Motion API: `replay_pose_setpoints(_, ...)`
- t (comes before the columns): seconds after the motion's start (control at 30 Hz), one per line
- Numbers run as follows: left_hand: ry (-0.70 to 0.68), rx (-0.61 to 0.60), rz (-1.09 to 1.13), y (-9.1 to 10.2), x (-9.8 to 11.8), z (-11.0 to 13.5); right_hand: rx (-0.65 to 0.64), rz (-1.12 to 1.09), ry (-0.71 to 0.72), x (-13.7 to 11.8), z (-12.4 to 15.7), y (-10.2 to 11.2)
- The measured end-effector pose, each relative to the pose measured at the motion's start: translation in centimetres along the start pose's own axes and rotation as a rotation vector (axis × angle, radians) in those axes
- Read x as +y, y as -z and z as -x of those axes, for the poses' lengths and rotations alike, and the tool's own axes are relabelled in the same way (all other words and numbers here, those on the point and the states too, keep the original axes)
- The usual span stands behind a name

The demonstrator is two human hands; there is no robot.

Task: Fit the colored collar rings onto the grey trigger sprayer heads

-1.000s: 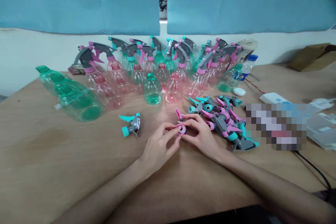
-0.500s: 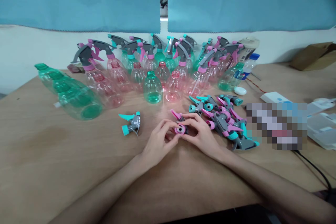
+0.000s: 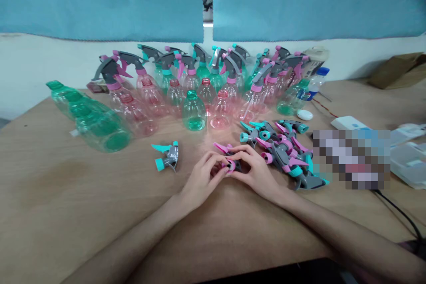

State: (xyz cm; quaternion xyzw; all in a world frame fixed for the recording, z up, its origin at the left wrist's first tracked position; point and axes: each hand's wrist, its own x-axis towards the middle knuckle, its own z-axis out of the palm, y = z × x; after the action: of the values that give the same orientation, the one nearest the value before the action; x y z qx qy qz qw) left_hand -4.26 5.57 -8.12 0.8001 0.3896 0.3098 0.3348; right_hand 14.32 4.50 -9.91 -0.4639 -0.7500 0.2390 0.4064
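Both of my hands meet on a pink and grey spray trigger head [image 3: 229, 164] just above the wooden table [image 3: 66, 195]. My left hand [image 3: 203, 177] pinches its pink screw collar from the left with curled fingers. My right hand [image 3: 254, 171] wraps round the grey body from the right. The pink lever [image 3: 221, 147] sticks out to the upper left. A teal and grey trigger head [image 3: 167, 157] lies alone left of my hands. A pile of several pink and teal trigger heads [image 3: 282, 151] lies just right of my right hand.
Several pink and green clear bottles [image 3: 195, 111] stand behind, the rear rows with triggers fitted. Green bottles [image 3: 89, 120] lie on their sides at the left. A white box [image 3: 348, 123], clear plastic cases [image 3: 409, 164] and a black cable [image 3: 399, 215] are at the right.
The trigger head has turned in my fingers: its pink lever has swung further left and lower, and the collar's opening faces me less. My hands have stayed in place.
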Motion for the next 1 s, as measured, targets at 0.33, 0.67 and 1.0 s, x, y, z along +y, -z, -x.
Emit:
replay_pose_setpoints(0.33, 0.005, -0.034, -0.046, -0.6, -0.7, -0.2, 0.013, 0.039, 0.015, 0.0, 0.1, -0.1)
replay_pose_setpoints(0.67, 0.004, -0.013, -0.103, -1.0, -0.4, -0.3, 0.008, 0.069, 0.008, -0.1, 0.2, -0.1)
replay_pose_setpoints(1.0, -0.065, 0.028, -0.105, -0.7, -0.5, -0.1, 0.042, 0.035, -0.011, 0.0, 0.0, -0.1)
